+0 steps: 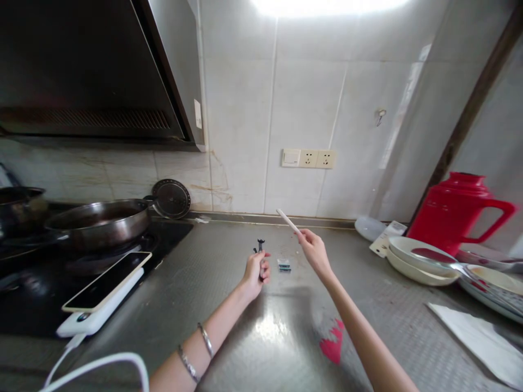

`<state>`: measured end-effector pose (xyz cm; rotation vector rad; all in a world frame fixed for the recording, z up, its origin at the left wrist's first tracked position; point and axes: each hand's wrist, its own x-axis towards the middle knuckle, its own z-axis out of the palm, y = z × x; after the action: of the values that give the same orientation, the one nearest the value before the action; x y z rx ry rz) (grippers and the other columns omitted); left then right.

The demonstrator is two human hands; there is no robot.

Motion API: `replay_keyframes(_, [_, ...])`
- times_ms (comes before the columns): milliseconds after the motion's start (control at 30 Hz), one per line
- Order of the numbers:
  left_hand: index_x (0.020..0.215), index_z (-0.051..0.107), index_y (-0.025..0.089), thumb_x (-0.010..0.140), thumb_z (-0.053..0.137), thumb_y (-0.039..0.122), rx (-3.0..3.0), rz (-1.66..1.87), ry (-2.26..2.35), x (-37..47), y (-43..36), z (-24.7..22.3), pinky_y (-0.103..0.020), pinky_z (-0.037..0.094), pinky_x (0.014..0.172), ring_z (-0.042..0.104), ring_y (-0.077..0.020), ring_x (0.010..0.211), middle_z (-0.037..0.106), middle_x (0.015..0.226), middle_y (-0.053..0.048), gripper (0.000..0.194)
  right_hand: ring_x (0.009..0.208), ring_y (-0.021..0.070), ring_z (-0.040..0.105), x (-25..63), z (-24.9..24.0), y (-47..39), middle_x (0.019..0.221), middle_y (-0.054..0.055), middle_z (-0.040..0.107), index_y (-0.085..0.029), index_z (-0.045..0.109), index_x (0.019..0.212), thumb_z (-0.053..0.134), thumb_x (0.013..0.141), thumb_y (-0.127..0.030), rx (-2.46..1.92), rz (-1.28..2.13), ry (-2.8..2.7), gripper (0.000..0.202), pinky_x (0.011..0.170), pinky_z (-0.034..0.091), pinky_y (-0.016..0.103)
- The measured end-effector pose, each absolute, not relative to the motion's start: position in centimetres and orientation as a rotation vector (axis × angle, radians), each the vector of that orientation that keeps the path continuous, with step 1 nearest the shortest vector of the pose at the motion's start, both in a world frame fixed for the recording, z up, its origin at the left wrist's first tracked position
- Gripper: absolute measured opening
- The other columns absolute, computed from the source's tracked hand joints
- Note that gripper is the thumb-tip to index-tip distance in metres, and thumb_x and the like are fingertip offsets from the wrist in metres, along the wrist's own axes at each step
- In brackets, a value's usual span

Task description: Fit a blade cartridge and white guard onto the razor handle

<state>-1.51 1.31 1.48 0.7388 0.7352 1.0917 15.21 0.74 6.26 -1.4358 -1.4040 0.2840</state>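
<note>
My left hand (255,275) is closed around a slim black object (260,245) with a forked top, held upright above the counter; its lower part is hidden by my fingers. A thin white stick-like object (288,222) is pinched in my right hand (314,250), pointing up and to the left toward the wall. Between my hands, a small clear pack with dark teal strips (284,265) lies on the metal counter (229,337). The two held objects are apart from each other.
On the left, a phone (108,280) rests on a white power bank (102,310) with a cable, beside a steel pan (102,220) on the stove. To the right stand a red thermos jug (449,212), stacked dishes (420,267) and a white folded sheet (478,337).
</note>
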Motion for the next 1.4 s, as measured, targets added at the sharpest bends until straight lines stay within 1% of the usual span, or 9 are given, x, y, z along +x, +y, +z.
replay_keyframes(100, [0.078,0.046,0.017,0.073,0.054,0.039,0.714,1.097,0.740,-1.3,1.0,1.5,-0.017,0.013,0.032,0.021,-0.0022,0.027,0.026,0.042,0.012,0.024,0.061,0.0172,0.053,15.7,5.2,2.0,0.055,0.001,0.057,-0.022,0.063,0.062,0.036,0.076,-0.064,-1.725,0.146,-1.524,0.052,0.062,0.030,0.027])
replay_keyframes(233, [0.074,0.045,0.017,0.073,0.054,0.040,0.715,1.133,0.744,-0.7,0.4,1.4,-0.017,0.011,0.032,0.019,-0.0019,0.027,0.025,0.040,0.013,0.025,0.060,0.0175,0.055,14.0,4.1,2.1,0.051,0.003,0.058,-0.021,0.061,0.052,0.033,0.075,-0.069,-1.796,0.044,-1.619,0.060,0.064,0.030,0.027])
replay_keyframes(367, [0.072,0.043,0.017,0.074,0.055,0.039,0.676,1.134,0.720,-0.2,-0.1,1.3,-0.018,0.006,0.032,0.015,-0.0012,0.027,0.025,0.040,0.013,0.025,0.058,0.0174,0.056,12.8,3.5,1.8,0.051,0.004,0.059,-0.021,0.062,0.054,0.031,0.075,-0.070,-1.759,-0.069,-1.654,0.062,0.063,0.030,0.026])
replay_keyframes(467, [0.070,0.041,0.018,0.077,0.052,0.036,0.605,1.142,0.716,-0.3,-0.2,1.4,-0.018,0.005,0.032,0.015,-0.0017,0.027,0.023,0.040,0.012,0.023,0.058,0.0169,0.056,14.0,2.9,1.6,0.051,0.004,0.059,-0.021,0.063,0.054,0.032,0.075,-0.071,-1.767,-0.069,-1.663,0.062,0.061,0.029,0.026])
replay_keyframes(633, [0.067,0.037,0.019,0.079,0.050,0.037,0.589,1.183,0.739,-0.5,0.0,1.4,-0.018,0.004,0.032,0.014,-0.0016,0.027,0.023,0.040,0.012,0.025,0.055,0.0157,0.053,16.1,2.2,1.3,0.049,0.003,0.058,-0.021,0.061,0.051,0.034,0.074,-0.071,-1.802,-0.080,-1.624,0.062,0.059,0.028,0.025])
replay_keyframes(833, [0.064,0.037,0.019,0.075,0.053,0.041,0.651,1.107,0.788,0.3,-0.7,0.9,-0.019,0.003,0.032,0.015,-0.0013,0.027,0.024,0.040,0.012,0.030,0.053,0.0138,0.051,14.2,2.6,1.4,0.051,0.002,0.059,-0.021,0.063,0.056,0.031,0.076,-0.071,-1.686,-0.110,-1.658,0.063,0.058,0.028,0.024])
replay_keyframes(1067, [0.062,0.034,0.019,0.076,0.052,0.041,0.665,1.139,0.801,0.2,-0.5,0.9,-0.019,0.003,0.032,0.014,-0.0010,0.027,0.023,0.039,0.012,0.031,0.053,0.0146,0.050,16.5,1.7,1.4,0.047,0.004,0.056,-0.019,0.062,0.053,0.024,0.075,-0.073,-1.744,-0.136,-1.662,0.070,0.057,0.028,0.024])
replay_keyframes(1233, [0.063,0.034,0.020,0.075,0.053,0.045,0.664,1.123,0.815,0.4,-0.7,0.7,-0.019,0.004,0.032,0.014,-0.0009,0.027,0.023,0.040,0.012,0.034,0.052,0.0133,0.048,15.0,1.9,1.4,0.046,0.003,0.054,-0.019,0.062,0.054,0.021,0.076,-0.073,-1.666,-0.156,-1.655,0.071,0.056,0.029,0.023])
replay_keyframes(1400, [0.063,0.035,0.020,0.074,0.054,0.044,0.692,1.147,0.797,0.3,-0.7,1.0,-0.019,0.004,0.032,0.015,-0.0011,0.027,0.024,0.040,0.012,0.032,0.050,0.0122,0.046,15.3,1.6,1.6,0.044,0.001,0.051,-0.018,0.060,0.051,0.022,0.075,-0.074,-1.671,-0.144,-1.649,0.071,0.055,0.027,0.023])
